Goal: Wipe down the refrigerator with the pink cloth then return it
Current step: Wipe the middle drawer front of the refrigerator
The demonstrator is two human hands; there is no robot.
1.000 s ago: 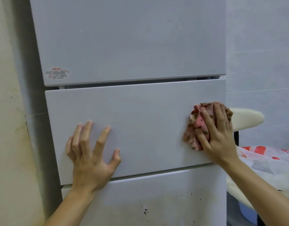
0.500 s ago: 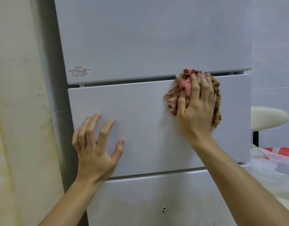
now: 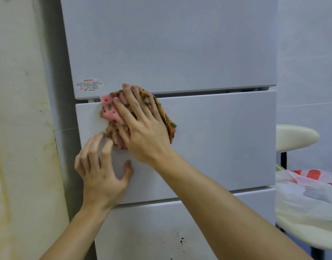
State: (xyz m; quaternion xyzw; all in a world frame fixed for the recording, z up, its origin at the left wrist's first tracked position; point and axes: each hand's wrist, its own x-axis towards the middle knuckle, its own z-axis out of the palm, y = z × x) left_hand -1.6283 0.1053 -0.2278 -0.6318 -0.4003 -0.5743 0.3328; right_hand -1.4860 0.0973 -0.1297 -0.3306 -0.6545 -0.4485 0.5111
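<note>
Refrigerator (image 3: 208, 147): three closed fronts at centre frame, insides hidden.
Plastic bag (image 3: 307, 194): lower right; contents unclear, perhaps only folds.
Pink cloth (image 3: 109, 109): bunched at the middle drawer's upper left corner.
Right hand (image 3: 142, 128): flat, fingers straight and spread, pressing the cloth.
Left hand (image 3: 99, 169): just below, fingers spread, tips on the drawer, holding nothing.

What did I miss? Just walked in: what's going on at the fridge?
A person is wiping the refrigerator. The right hand presses the pink cloth flat against the middle door, near its top left corner. The left hand rests on the same door just below. Dark specks show on the bottom door.
</note>
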